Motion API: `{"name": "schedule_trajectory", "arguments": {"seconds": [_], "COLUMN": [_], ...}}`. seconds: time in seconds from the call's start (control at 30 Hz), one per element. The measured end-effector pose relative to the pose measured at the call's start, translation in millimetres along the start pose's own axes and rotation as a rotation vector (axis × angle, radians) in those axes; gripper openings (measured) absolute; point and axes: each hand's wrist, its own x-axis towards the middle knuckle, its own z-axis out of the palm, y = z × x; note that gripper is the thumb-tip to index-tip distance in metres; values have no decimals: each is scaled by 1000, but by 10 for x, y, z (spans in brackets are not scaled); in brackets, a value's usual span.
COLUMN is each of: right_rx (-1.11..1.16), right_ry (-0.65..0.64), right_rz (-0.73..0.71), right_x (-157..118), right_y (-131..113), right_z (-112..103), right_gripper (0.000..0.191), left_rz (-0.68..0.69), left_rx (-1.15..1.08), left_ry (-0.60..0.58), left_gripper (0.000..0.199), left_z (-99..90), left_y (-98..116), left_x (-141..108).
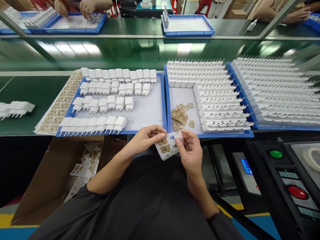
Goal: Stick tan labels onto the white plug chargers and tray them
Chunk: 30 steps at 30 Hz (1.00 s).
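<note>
Between my hands, in front of my body, is a white sticker sheet with tan die-cut labels and cut-out gaps. My left hand pinches its left edge between thumb and fingers. On the other side, my right hand grips the right edge, thumb on top. Just beyond, a pile of loose tan labels lies in a blue tray, beside packed rows of white plug adapters. The left blue tray holds spaced rows of white adapters with their pins toward me.
Stacked label sheets lie under the left tray's edge. Another full tray stands at right. Below are a cardboard box of scrap sheets and a machine panel with a red button. Across the line, a co-worker's hands work over a tray.
</note>
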Motion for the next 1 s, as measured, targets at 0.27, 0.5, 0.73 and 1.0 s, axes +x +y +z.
{"name": "schedule_trajectory", "arguments": {"seconds": [0.27, 0.5, 0.73, 1.0], "right_rx": [-470, -477, -485, -250], "right_ry": [155, 111, 29, -152], "right_rz": [-517, -537, -659, -702], "right_x": [41, 44, 35, -54], "right_y": [-125, -198, -131, -97], "right_z": [47, 105, 103, -15], "right_gripper": [28, 14, 13, 13], "left_rz": [22, 21, -45, -93], "left_rx": [-7, -3, 8, 32], "left_ry": [3, -3, 16, 15], "left_gripper": [38, 33, 29, 28], "left_z": [-13, 15, 42, 46], "left_y": [-52, -30, -42, -52], "left_x": [-90, -103, -66, -17]}}
